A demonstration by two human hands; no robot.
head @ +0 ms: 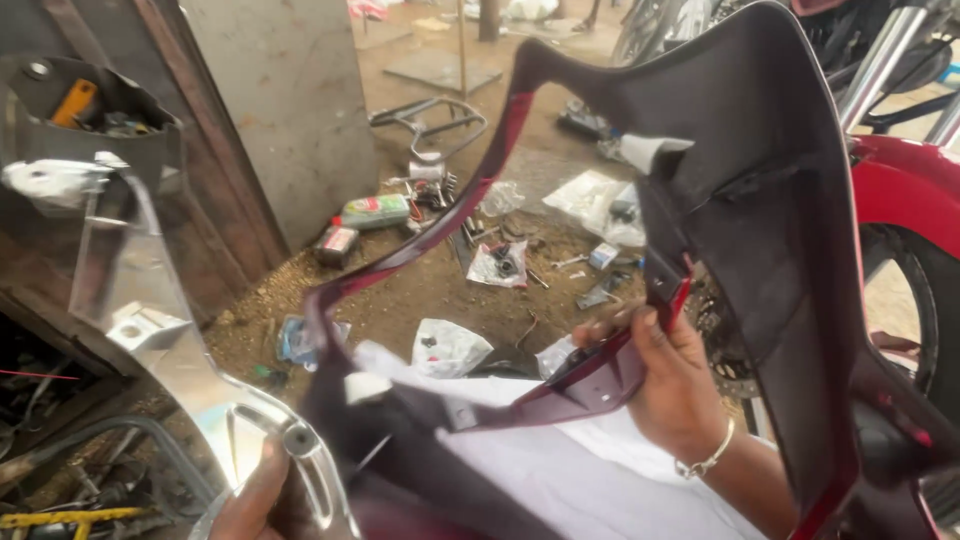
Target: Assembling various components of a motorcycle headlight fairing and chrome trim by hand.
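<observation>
1. Work in hand: a large dark maroon plastic motorcycle body panel [760, 200] is off the bike and held up in the air, its hollow inner side facing the camera.
2. Right hand [675, 385], with a white bead bracelet at the wrist, has its grip clamped on the panel's lower maroon bracket edge, fingers wrapped around it, thumb on top.
3. Left hand [255, 495] sits at the near-left bottom edge, grip closed round a shiny chrome metal bracket [190, 370] with a bolt hole; the lower part is cut off by the frame.
4. Panel position: centre to right, above the dirt floor [400, 290], just in front of a red motorcycle [905, 190] at the right.
5. Progress, judged: the panel looks fully detached; nothing is refitted yet.
6. Loose on the floor far centre: clear plastic bags of small parts [500, 265], a green oil bottle [375, 211], scattered bolts.
7. Whether any fasteners remain on the panel is unclear, too small to tell.
</observation>
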